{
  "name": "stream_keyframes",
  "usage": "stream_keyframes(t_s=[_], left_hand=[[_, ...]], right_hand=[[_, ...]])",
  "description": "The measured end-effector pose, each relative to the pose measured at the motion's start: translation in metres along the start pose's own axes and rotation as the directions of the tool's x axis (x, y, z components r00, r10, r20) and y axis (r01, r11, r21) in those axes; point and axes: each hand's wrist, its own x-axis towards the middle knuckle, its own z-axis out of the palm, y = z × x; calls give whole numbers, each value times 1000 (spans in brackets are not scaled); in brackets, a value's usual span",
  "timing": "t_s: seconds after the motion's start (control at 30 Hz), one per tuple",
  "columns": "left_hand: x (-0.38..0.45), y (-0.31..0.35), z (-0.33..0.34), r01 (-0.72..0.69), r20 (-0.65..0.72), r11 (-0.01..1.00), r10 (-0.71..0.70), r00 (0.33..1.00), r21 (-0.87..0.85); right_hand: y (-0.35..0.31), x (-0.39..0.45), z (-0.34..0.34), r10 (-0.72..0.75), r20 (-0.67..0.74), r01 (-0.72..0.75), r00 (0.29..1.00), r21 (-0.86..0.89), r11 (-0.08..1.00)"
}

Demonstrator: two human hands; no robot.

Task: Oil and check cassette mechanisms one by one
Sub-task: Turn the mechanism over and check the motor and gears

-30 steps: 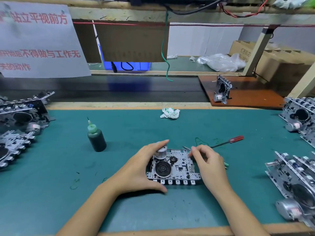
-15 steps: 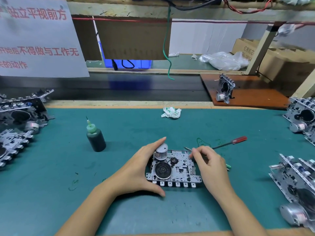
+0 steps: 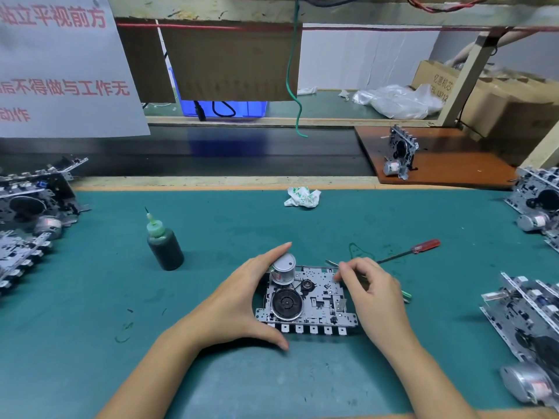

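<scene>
Mechanism (image 3: 305, 300) is lying flat on the green mat (image 3: 90, 297); my left hand (image 3: 239, 300) is cupping its left edge, fingers straight, while my right hand (image 3: 370, 293) is curling over its right end, pinching tweezers (image 3: 332, 262)

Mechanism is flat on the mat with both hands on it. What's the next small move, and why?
Probably send the right hand to the oil bottle: it stands untouched left of the mechanism, which the left hand already steadies around its left end.
</scene>
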Motion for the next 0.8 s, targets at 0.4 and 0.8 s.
stream_keyframes(t_s=[0.4, 0.8], left_hand=[[1, 4, -1, -13, -37, 998, 15, 999, 58], [-1, -5, -3, -15, 10, 1000, 15, 1000, 7]], right_hand=[[1, 1, 0, -8, -1, 8, 1000, -16, 1000], [-24, 3, -21, -106, 343, 147, 933, -96, 984]])
